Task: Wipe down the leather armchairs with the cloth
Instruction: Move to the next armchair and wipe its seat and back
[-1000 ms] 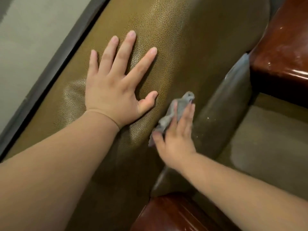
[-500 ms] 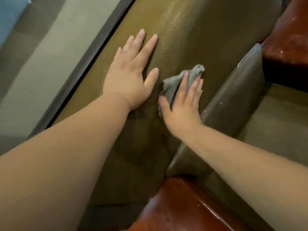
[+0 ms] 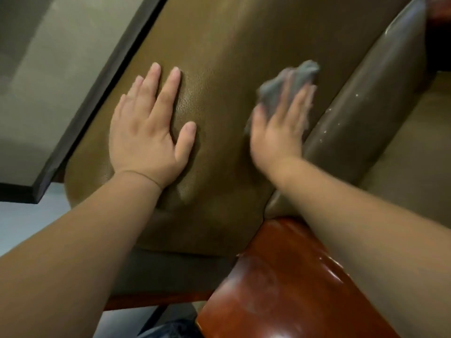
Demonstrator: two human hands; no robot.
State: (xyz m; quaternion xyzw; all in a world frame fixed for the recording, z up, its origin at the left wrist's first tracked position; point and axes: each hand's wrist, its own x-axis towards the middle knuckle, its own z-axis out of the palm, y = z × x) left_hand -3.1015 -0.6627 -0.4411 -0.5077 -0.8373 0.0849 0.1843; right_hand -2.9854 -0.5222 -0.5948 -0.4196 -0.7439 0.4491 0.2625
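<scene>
- Cloth (image 3: 288, 86): grey, bunched, pressed flat against the olive leather of the armchair (image 3: 219, 57), near the darker rolled cushion edge (image 3: 361, 98); part of it sticking out past the fingertips.
- Right hand (image 3: 280, 125): fingers straight and close together, palm down on the cloth, pressing rather than pinching; blurred, so probably mid-stroke.
- Left hand (image 3: 148, 132): spread flat on the leather, thumb out to the side, holding nothing, bracing well apart from the cloth.
- Step in hand, as a judgement: wiping the broad leather panel, a stroke running toward the far end.
- Next move likely calls for: steady flat pressure, overlapping passes across the panel, then a turn onto the cushion edge, where pale specks show; glossy wooden arm (image 3: 280, 284) below not part of the leather job.
- Against a half second ago: cloth and right hand further from the left hand, gap between them wider; left thumb now splayed out rather than tucked near the fingers; more of the wooden arm and of the armchair's near end in view, and a dark-edged table (image 3: 80, 113) corner showing at left.
</scene>
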